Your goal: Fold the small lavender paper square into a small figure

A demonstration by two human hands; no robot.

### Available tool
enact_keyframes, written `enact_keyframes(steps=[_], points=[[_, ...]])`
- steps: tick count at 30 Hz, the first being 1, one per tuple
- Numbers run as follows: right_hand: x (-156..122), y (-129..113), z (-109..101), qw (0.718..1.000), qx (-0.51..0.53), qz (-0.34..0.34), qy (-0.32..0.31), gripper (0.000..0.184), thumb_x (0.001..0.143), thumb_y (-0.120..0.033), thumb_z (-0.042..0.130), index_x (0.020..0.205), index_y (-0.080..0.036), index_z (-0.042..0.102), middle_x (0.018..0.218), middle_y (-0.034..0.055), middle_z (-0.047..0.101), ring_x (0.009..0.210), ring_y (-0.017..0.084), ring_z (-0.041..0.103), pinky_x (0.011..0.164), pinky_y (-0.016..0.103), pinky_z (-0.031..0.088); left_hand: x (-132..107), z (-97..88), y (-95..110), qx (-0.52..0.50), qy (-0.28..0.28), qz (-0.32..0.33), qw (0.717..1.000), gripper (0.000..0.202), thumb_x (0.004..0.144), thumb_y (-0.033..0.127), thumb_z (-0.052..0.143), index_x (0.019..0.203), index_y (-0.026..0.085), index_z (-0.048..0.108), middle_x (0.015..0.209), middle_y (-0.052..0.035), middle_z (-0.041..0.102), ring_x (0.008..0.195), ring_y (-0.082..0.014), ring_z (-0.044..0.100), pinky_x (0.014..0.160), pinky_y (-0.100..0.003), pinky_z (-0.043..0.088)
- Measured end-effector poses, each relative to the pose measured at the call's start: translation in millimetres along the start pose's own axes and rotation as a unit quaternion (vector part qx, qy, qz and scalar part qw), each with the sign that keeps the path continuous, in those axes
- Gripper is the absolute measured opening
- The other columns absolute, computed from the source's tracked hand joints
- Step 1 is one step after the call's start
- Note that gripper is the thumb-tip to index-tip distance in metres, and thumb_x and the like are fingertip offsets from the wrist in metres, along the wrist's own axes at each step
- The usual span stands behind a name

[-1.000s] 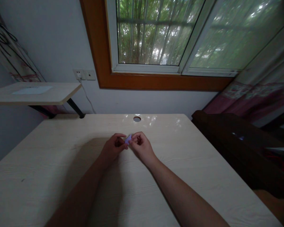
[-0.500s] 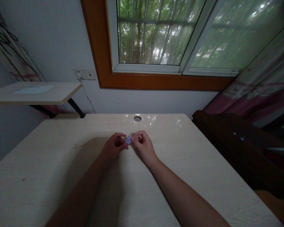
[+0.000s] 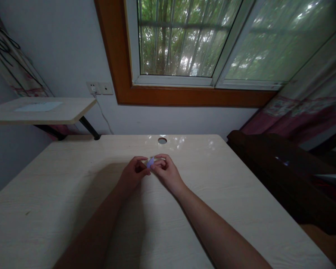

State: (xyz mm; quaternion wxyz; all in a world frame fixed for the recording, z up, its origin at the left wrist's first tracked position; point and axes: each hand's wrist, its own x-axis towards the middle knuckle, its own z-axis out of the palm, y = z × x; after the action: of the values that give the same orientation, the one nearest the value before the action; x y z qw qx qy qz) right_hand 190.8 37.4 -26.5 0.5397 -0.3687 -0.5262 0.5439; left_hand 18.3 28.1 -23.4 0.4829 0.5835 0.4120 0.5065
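Observation:
Between my two hands is a small folded piece of purple paper, pale violet with a pointed upper edge. My left hand pinches its left side between thumb and fingers. On the other side my right hand grips the paper's right edge with thumb and fingertips. Both hands are over the far middle part of the pale wood desk. Fingers cover part of the paper, so its full shape is hidden.
A round cable hole lies just beyond my hands near the desk's back edge. To the left stands a raised shelf on black legs, with a sheet on it. Dark wooden furniture borders the desk's right side.
The purple paper has turned more upright and shifted slightly left. My right hand has moved a little left, its index finger now stretched over the top; the left hand is nearly still.

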Motion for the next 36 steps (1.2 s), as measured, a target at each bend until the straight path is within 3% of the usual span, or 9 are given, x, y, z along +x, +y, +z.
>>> enact_keyframes(steps=[16, 21, 36], points=[[2.3, -1.2, -2.4, 0.999, 0.039, 0.008, 0.015, 0.038, 0.070, -0.028, 0.078, 0.101, -0.023, 0.055, 0.069, -0.0046, 0.067, 0.063, 0.013, 0.062, 0.067, 0.028, 0.047, -2.1, 2.9, 3.1, -0.038, -0.025, -0.035, 0.998, 0.042, 0.079, 0.030, 0.073, 0.114, 0.018, 0.053, 0.072, 0.0034, 0.066, 0.070, -0.0153, 0.070, 0.073, -0.031, 0.055], [2.7, -0.9, -1.9, 0.999, 0.037, 0.008, 0.018, 0.038, 0.070, -0.029, 0.078, 0.100, -0.024, 0.055, 0.069, -0.0050, 0.066, 0.063, 0.013, 0.062, 0.067, 0.028, 0.048, -2.8, 1.7, -0.6, -0.034, -0.037, -0.027, 0.998, 0.040, 0.083, 0.032, 0.069, 0.117, 0.018, 0.051, 0.076, 0.0017, 0.067, 0.072, -0.0156, 0.070, 0.072, -0.031, 0.054], [1.0, -6.4, -0.4, 0.999, 0.043, 0.012, 0.014, 0.036, 0.071, -0.026, 0.076, 0.100, -0.024, 0.055, 0.067, -0.0050, 0.067, 0.062, 0.014, 0.062, 0.068, 0.029, 0.047, -1.3, 0.3, -0.5, -0.006, -0.050, -0.010, 0.999, 0.051, 0.078, 0.027, 0.074, 0.122, 0.019, 0.049, 0.070, 0.0034, 0.065, 0.068, -0.0140, 0.065, 0.070, -0.029, 0.050]])
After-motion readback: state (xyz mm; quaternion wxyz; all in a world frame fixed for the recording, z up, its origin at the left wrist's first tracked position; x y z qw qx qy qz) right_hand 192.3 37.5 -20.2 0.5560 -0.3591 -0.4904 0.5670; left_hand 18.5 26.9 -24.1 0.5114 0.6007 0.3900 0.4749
